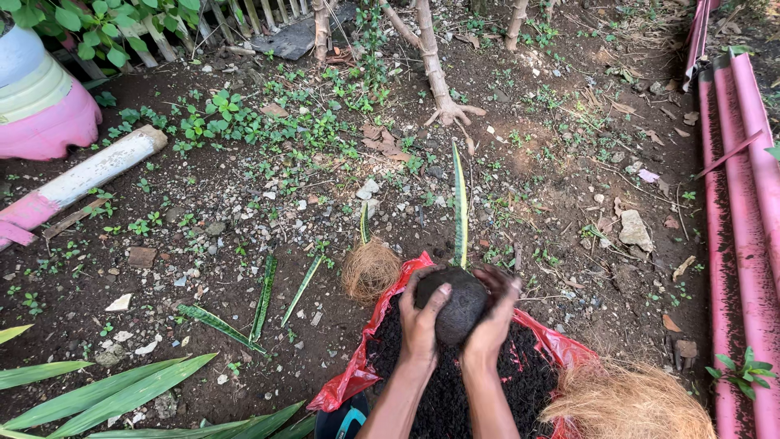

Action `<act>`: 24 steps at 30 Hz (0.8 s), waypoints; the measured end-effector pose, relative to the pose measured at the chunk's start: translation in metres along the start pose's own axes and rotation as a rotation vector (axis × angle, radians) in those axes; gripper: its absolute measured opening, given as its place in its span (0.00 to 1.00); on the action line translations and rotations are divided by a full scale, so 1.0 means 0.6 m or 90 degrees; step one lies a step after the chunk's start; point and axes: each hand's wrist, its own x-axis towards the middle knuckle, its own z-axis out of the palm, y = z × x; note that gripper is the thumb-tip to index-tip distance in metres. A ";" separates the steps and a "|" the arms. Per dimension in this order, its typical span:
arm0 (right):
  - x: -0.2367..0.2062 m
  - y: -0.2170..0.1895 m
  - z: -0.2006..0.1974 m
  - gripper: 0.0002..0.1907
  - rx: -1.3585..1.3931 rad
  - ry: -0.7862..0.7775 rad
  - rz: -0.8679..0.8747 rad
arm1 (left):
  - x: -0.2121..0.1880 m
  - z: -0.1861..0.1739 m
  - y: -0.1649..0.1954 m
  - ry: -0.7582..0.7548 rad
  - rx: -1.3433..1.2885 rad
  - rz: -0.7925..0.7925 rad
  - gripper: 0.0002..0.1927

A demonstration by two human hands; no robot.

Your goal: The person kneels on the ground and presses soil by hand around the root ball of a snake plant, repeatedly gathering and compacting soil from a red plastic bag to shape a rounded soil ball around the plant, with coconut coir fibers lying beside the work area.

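Bare garden ground (569,162) dotted with small weeds, stones (634,230) and dry leaves, cut green leaves (264,297), coconut fibre ball (370,270), red plastic sheet (357,374) (heaped with dark soil), pink pipes (743,244) alongside

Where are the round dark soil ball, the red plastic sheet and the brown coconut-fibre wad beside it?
Round dark soil ball (459,307): head view, bare front between both hands.
Red plastic sheet (351,380): head view, crumpled left edge.
Brown coconut-fibre wad (370,270): head view, its middle.

- Left hand (422,319): bare, no glove, soil on the fingers.
- Right hand (494,319): bare too, dirt-smeared.
- Both forearms uncovered, no sleeves, no watch or rings showing.
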 end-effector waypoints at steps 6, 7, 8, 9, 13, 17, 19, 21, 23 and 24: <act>-0.001 -0.038 0.014 0.25 0.127 -0.098 0.423 | 0.009 -0.025 0.016 -0.068 0.025 0.096 0.27; -0.003 -0.037 0.014 0.24 0.130 -0.094 0.428 | 0.010 -0.028 0.014 -0.068 0.019 0.097 0.27; -0.003 -0.034 0.013 0.22 0.132 -0.090 0.433 | 0.012 -0.031 0.010 -0.068 0.013 0.099 0.26; -0.004 -0.028 0.012 0.22 0.143 -0.094 0.414 | 0.015 -0.033 0.008 -0.068 0.013 0.099 0.26; -0.005 -0.005 0.003 0.20 0.170 -0.116 0.382 | 0.019 -0.038 0.002 -0.060 0.017 0.098 0.25; -0.002 -0.003 -0.001 0.22 0.195 -0.112 0.371 | 0.015 -0.028 0.017 -0.095 0.144 0.155 0.24; -0.003 -0.009 0.000 0.21 0.201 -0.052 0.378 | 0.015 -0.012 0.025 -0.048 0.175 0.119 0.25; -0.005 -0.015 0.006 0.20 0.215 -0.012 0.356 | 0.015 0.005 0.032 -0.034 0.225 0.134 0.22; -0.011 -0.019 0.012 0.21 0.240 0.010 0.308 | 0.014 0.020 0.036 -0.051 0.298 0.199 0.17; -0.013 -0.019 0.013 0.21 0.224 0.020 0.303 | 0.013 0.026 0.036 -0.027 0.316 0.186 0.16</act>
